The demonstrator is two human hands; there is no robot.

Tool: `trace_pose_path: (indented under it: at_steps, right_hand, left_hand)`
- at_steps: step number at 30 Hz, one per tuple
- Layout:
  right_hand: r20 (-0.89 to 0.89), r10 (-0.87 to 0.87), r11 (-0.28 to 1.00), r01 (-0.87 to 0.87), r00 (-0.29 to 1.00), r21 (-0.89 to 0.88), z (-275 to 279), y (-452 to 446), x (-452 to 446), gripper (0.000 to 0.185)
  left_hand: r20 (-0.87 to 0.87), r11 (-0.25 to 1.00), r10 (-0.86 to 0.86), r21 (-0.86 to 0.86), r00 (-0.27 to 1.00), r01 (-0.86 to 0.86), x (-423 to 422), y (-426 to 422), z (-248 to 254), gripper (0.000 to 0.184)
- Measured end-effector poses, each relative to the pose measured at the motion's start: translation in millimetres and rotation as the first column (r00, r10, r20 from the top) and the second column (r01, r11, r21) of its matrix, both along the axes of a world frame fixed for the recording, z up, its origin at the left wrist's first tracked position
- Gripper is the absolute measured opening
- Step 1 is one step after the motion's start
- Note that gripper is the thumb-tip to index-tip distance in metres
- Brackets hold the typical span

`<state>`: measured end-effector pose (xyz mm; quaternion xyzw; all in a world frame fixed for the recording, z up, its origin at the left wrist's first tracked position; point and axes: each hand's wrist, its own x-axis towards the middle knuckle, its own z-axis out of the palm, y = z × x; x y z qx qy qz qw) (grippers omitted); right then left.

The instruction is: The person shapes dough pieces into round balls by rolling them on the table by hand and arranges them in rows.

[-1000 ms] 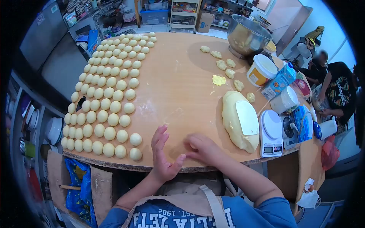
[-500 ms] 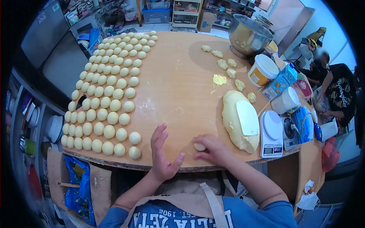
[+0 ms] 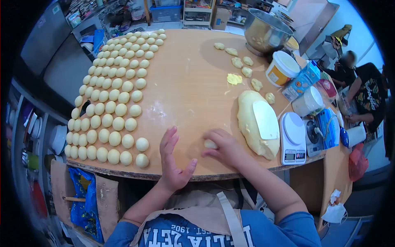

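Note:
My right hand [image 3: 223, 149] curls its fingers round a small dough ball [image 3: 210, 144] on the wooden tabletop, near the front edge. Part of that ball is hidden under the fingers. To its left, my left hand [image 3: 173, 158] is raised at the edge, fingers stretched and thumb apart, holding nothing. Right of my right hand lies a large dough mass [image 3: 248, 123] with a white flat scraper [image 3: 265, 119] resting on it. Rows of round dough balls [image 3: 113, 156] cover the table's left side.
A white kitchen scale [image 3: 293, 138] stands right of the large dough. Behind it are a white tub [image 3: 284, 68], a blue carton [image 3: 302, 84] and a steel mixing bowl [image 3: 267, 33]. Several rough dough pieces [image 3: 237, 62] lie near a yellow smear [image 3: 234, 79]. Other people are at the far right.
My right hand has moved slightly away from the table's front edge with the dough ball. My left hand stays raised and open. The whole view has shifted a little.

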<state>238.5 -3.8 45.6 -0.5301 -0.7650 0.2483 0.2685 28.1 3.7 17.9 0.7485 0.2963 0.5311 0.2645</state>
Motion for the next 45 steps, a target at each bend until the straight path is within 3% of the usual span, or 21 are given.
trace_pose_path:
  at_steps: [3,6,8,12,13,15,17,18,20,23,29,38,41,44,45]
  right_hand:
    - [-0.078,0.117,0.992,-0.113,0.990,0.054,-10,10,-21,0.048]
    - [-0.009,0.048,0.993,-0.046,0.999,0.106,-10,-27,-25,0.054]
    - [0.074,-0.070,0.997,0.069,0.995,0.019,9,-55,-24,0.055]
    - [0.185,-0.228,0.951,0.259,0.956,-0.170,25,-71,-10,0.054]
    - [0.117,-0.236,0.955,0.252,0.965,-0.154,26,-71,-6,0.054]
    - [-0.021,-0.232,0.967,0.228,0.973,-0.117,29,-68,-2,0.055]
    - [-0.164,-0.077,0.983,0.103,0.983,0.154,35,-67,-4,0.057]
    - [-0.220,0.016,0.956,0.050,0.975,0.289,38,-67,-5,0.058]
    - [-0.252,0.139,0.925,-0.034,0.958,0.378,45,-63,-9,0.051]
    - [-0.202,0.160,0.848,-0.030,0.966,0.529,49,-61,-11,0.040]
    - [-0.074,-0.051,0.819,0.084,0.996,0.567,65,-65,0,0.033]
    - [0.124,-0.044,0.803,-0.038,0.991,0.595,73,-53,-1,0.024]
    - [0.130,-0.022,0.769,-0.066,0.991,0.636,76,-50,2,0.024]
    - [0.114,-0.055,0.759,-0.033,0.992,0.651,74,-44,-1,0.024]
    - [0.105,-0.081,0.757,-0.007,0.991,0.653,73,-42,-2,0.024]
  left_hand:
    - [-0.008,1.000,0.023,0.021,1.000,-0.023,2,0,2,0.070]
    - [0.017,1.000,0.022,-0.001,1.000,-0.022,-2,1,-1,0.071]
    - [0.056,0.999,0.009,-0.043,0.998,-0.006,-2,1,-2,0.071]
    - [0.324,0.953,-0.060,-0.263,0.944,0.150,7,-5,10,0.067]
    - [0.411,0.911,-0.070,-0.345,0.909,0.226,11,-12,16,0.066]
    - [0.572,0.757,-0.065,-0.506,0.818,0.414,17,-24,26,0.064]
    - [0.708,0.500,-0.006,-0.610,0.706,0.615,20,-33,33,0.064]
    - [0.780,0.305,0.016,-0.600,0.626,0.739,19,-33,40,0.066]
    - [0.881,-0.102,0.122,-0.448,0.458,0.888,19,-31,55,0.071]
    - [0.971,-0.202,0.213,-0.069,0.113,0.977,20,-27,51,0.083]
    - [0.907,0.103,0.070,-0.421,0.416,0.901,22,-31,70,0.084]
    - [0.780,0.186,-0.102,-0.594,0.617,0.782,29,-37,75,0.085]
    - [0.759,0.074,0.205,-0.641,0.618,0.764,34,-33,91,0.084]
    - [0.889,-0.219,0.123,-0.410,0.442,0.885,28,-21,76,0.082]
    - [0.887,-0.164,0.098,-0.433,0.452,0.886,29,-21,77,0.081]
